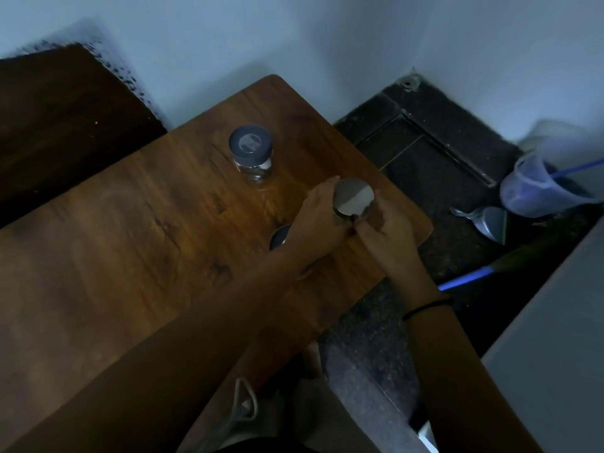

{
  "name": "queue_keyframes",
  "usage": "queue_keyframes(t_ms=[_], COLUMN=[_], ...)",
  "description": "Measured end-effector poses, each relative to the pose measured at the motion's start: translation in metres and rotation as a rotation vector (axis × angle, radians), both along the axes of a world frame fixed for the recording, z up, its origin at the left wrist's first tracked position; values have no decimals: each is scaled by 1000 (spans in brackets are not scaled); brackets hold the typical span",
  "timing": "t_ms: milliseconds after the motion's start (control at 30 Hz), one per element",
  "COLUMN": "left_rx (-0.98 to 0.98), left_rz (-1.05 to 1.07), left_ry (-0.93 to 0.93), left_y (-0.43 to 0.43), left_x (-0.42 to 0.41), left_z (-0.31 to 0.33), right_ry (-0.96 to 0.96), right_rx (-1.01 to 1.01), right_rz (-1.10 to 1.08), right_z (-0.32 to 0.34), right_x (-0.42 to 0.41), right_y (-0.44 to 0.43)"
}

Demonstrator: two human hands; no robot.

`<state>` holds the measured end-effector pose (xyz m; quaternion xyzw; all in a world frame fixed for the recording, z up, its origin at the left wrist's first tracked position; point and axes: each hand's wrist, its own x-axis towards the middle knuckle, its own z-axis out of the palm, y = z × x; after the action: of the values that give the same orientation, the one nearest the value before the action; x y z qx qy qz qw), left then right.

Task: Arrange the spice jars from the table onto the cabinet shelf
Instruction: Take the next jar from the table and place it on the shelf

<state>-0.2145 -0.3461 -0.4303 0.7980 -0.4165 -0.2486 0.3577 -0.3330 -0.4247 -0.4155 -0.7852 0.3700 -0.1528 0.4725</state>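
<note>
Both hands close round the steel-lid jar near the right edge of the worktop. The left hand wraps its left side and the right hand curls about its near right side. 2 more jars wait: the grey-lid jar farther back, and a 3rd jar (mostly hidden by the left forearm). Best to grip the body, not the lid, which may be loose. Lift straight up, keep it upright, and swing the forearm clear of the hidden jar. The shelf is out of view.
</note>
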Motion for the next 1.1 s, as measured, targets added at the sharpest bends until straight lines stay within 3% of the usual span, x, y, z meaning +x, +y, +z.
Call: queue_keyframes(t_ms=[233, 500, 767, 1100], left_rx=[15, 70, -53, -89], left_rz=[11, 100, 113, 16], left_ry=[57, -46, -23, 293], left_y=[-19, -28, -6, 61], left_x=[2, 9, 30, 68], left_z=[-16, -33, 30, 120], right_ry=[-62, -110, -267, -369], right_rx=[76, 185, 169, 274], right_rz=[-12, -60, -158, 117], right_z=[-1, -6, 8, 35], right_x=[-4, -8, -14, 6], right_y=[3, -3, -24, -5])
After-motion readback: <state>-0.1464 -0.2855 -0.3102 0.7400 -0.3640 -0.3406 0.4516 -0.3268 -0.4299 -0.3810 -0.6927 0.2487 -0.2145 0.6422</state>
